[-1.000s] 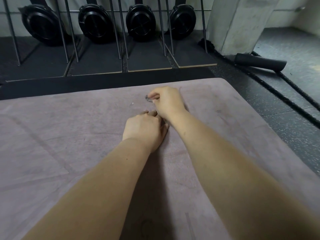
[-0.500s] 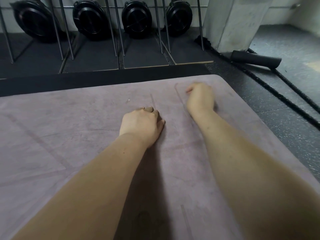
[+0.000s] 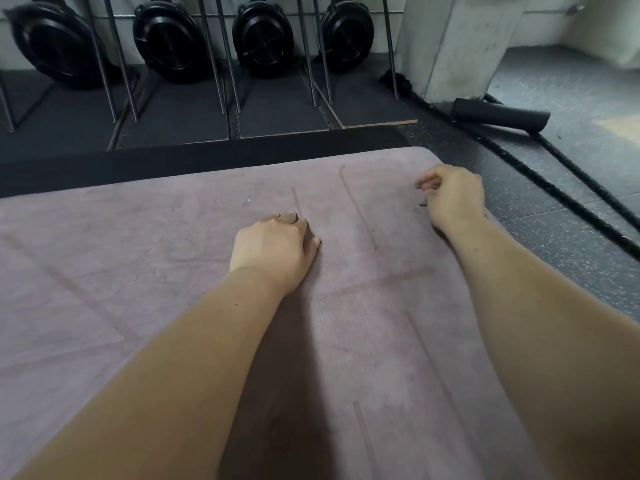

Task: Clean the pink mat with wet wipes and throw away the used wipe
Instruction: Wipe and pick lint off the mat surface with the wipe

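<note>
The pink mat (image 3: 173, 271) fills the lower view, faint lines printed on it, and both of my forearms reach out over it. My left hand (image 3: 273, 249) rests on the mat's middle as a closed fist; nothing shows in it. My right hand (image 3: 453, 195) is at the mat's far right edge, fingers pinched on a small dark bit of debris (image 3: 424, 184) just above the surface. A tiny pale speck (image 3: 247, 201) lies on the mat beyond my left hand. No wet wipe is in sight.
A black mat strip (image 3: 207, 157) borders the pink mat's far edge. Behind it stand round black machines (image 3: 173, 36) with metal rods. On the speckled floor to the right are a concrete pillar (image 3: 450, 46), a black foam roller (image 3: 502, 114) and a thick black rope (image 3: 554, 188).
My right hand has moved from beside my left hand to the mat's right edge, still pinching the small bit. My left fist has stayed in place.
</note>
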Demonstrator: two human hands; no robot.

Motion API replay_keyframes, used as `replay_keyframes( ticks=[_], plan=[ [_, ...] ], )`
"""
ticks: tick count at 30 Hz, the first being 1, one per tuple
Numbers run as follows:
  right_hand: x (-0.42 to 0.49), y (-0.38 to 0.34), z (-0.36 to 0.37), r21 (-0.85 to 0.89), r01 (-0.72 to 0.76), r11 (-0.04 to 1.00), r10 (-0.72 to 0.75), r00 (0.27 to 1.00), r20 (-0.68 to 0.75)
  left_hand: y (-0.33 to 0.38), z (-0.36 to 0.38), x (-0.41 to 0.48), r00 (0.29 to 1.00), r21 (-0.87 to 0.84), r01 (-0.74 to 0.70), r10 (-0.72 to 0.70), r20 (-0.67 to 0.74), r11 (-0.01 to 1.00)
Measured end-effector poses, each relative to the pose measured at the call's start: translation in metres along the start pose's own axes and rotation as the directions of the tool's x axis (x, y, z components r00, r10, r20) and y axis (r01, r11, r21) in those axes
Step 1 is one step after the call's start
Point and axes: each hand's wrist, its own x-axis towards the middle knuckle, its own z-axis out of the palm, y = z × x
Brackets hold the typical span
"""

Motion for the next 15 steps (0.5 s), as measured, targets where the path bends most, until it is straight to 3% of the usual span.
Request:
replay_keyframes(
  ticks=[5,11,15],
  plan=[
    [-0.004,0.001,0.003,0.022,-0.011,1.0,0.012,0.998,-0.068,0.001,0.0,0.0,1.0,0.012,-0.004,0.004,-0.005,1.0],
    [-0.012,-0.011,0.008,-0.003,-0.099,0.995,0.099,0.995,-0.018,0.002,-0.002,-0.002,1.0,0.029,0.01,-0.01,-0.001,1.0],
    [-0.024,-0.012,0.01,0.022,-0.083,0.996,0.085,0.99,-0.109,-0.001,-0.003,0.001,1.0,0.015,0.016,-0.016,0.021,1.0]
  ],
)
